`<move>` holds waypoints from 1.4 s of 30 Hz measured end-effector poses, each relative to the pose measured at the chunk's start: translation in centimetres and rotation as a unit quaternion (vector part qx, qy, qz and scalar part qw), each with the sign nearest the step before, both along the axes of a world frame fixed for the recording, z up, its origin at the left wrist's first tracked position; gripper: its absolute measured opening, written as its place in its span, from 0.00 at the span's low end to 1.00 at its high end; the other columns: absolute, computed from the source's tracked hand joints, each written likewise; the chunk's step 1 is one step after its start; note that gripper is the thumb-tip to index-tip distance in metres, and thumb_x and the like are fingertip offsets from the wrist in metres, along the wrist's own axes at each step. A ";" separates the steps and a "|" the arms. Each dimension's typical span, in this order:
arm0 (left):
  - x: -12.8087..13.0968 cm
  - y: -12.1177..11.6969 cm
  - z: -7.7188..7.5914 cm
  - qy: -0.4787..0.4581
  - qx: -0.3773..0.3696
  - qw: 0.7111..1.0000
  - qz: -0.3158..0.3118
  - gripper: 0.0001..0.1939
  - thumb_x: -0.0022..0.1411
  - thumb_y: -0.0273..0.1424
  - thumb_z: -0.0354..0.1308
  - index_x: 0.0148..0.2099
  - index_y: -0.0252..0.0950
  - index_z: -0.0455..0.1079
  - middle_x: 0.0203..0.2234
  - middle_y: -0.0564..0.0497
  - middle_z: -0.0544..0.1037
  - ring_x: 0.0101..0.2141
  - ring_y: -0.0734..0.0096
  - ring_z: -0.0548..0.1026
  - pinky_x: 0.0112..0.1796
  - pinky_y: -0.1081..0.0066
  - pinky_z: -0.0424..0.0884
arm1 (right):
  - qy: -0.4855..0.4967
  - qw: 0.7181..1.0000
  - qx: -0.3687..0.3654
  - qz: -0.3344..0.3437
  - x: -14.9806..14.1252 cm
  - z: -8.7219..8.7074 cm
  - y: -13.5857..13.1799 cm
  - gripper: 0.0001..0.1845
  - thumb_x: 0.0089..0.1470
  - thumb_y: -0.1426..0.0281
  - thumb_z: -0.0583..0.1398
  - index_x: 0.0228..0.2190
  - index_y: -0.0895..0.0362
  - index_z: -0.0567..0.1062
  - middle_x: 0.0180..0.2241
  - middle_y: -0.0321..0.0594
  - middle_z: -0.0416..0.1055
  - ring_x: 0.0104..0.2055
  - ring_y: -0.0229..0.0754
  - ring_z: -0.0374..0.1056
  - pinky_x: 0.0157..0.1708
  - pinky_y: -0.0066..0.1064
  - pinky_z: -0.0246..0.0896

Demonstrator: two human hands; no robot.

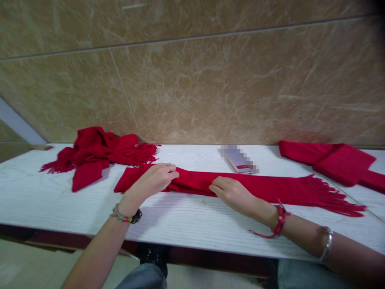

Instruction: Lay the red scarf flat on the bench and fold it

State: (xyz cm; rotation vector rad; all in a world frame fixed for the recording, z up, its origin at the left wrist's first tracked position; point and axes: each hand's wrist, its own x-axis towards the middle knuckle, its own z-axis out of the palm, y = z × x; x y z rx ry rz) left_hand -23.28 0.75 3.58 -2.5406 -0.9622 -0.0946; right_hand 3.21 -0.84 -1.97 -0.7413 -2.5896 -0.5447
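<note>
A red scarf [270, 188] lies lengthwise along the white table in a long, narrow folded strip, its fringe spread out at the right end. My left hand [158, 176] is closed on the scarf's upper layer left of the middle, fingers pinched at the fold. Farther right, my right hand [230, 192] has its fingers curled on the near edge of the same scarf. Between the two hands the layers part slightly and a fold gapes. The fingertips of both hands are partly hidden by the hands themselves.
A crumpled red fringed scarf [96, 150] lies at the back left. Another folded red scarf [333, 160] is at the back right. A partly pixelated phone-like object [240, 160] lies behind the strip. A marbled tile wall [192, 88] rises behind the white table [192, 230].
</note>
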 end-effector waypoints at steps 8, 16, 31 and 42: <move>-0.3 0.1 -1.2 0.016 0.010 0.999 -0.032 0.12 0.55 0.13 0.49 0.36 0.34 0.66 0.32 0.46 0.72 0.37 0.64 0.69 0.40 0.67 0.65 | -0.006 1.000 0.020 0.015 0.9 -0.4 0.8 0.14 0.57 0.79 0.50 0.24 0.59 0.70 0.26 0.40 0.66 0.29 0.40 0.59 0.29 0.30 0.54; 0.4 -0.5 -0.8 -0.019 -0.064 0.998 -0.012 0.11 0.55 0.19 0.53 0.40 0.35 0.69 0.37 0.47 0.72 0.39 0.65 0.69 0.41 0.67 0.64 | 0.034 0.999 0.005 0.040 0.6 -0.6 0.9 0.09 0.57 0.74 0.52 0.33 0.60 0.73 0.31 0.44 0.70 0.34 0.41 0.63 0.33 0.31 0.58; 0.9 0.2 -1.7 -0.018 -0.082 0.996 -0.032 0.13 0.56 0.13 0.48 0.31 0.35 0.67 0.29 0.51 0.71 0.34 0.70 0.68 0.38 0.71 0.65 | 0.040 0.998 -0.011 0.054 0.4 -0.7 1.1 0.18 0.59 0.78 0.47 0.23 0.59 0.71 0.24 0.40 0.66 0.27 0.39 0.58 0.29 0.30 0.56; 0.9 -0.4 -0.6 -0.014 -0.200 0.980 0.001 0.15 0.58 0.20 0.49 0.45 0.37 0.71 0.37 0.50 0.75 0.40 0.69 0.70 0.43 0.70 0.64 | 0.070 0.991 -0.075 0.082 1.6 -1.1 0.8 0.15 0.59 0.73 0.50 0.35 0.61 0.76 0.30 0.44 0.72 0.33 0.41 0.66 0.34 0.32 0.64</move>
